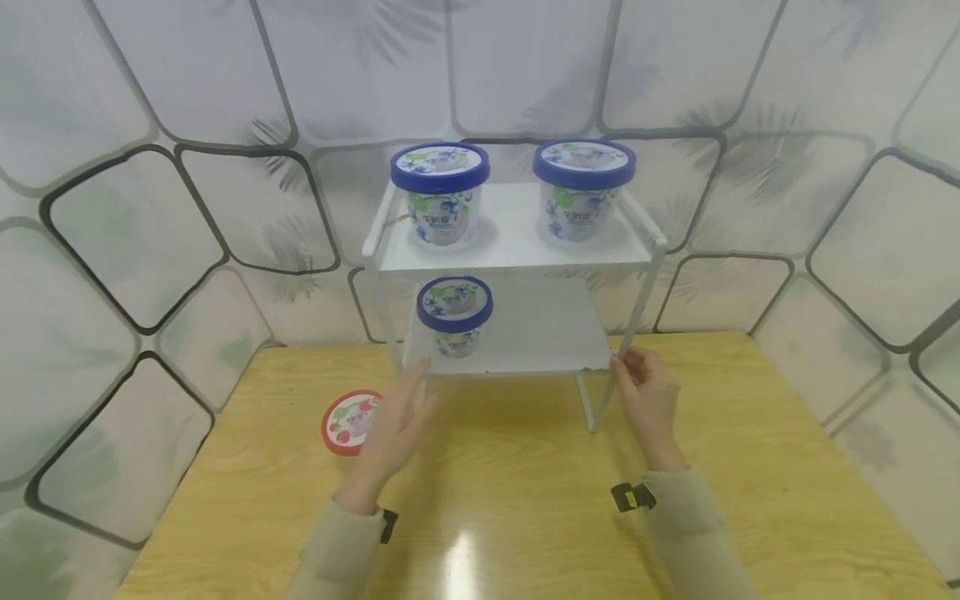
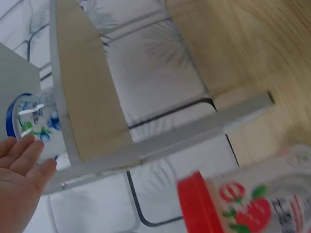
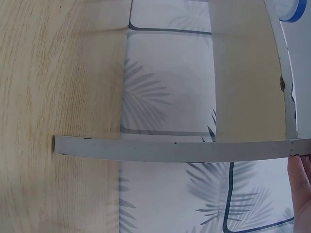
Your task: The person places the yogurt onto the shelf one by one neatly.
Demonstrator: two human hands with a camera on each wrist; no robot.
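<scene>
A white two-tier rack (image 1: 540,329) stands on the table. On its lower shelf, at the left, sits a tub with a blue lid (image 1: 455,308) and blueberry print. My left hand (image 1: 392,433), slightly blurred, is by the rack's front left post, fingers extended toward that tub; in the left wrist view the fingers (image 2: 24,158) appear just in front of it, contact unclear. With thumb and bent fingers, my right hand (image 1: 648,396) grips the rack's front right post (image 3: 184,149) at lower-shelf height. Part of this hand is cut off in the right wrist view.
Two more blue-lidded tubs stand on the upper shelf, one left (image 1: 444,204) and one right (image 1: 581,204). A red-lidded tub with strawberry print (image 2: 252,206) stands on the wooden table (image 1: 517,500) left of the rack. A patterned wall covering (image 1: 525,67) rises behind.
</scene>
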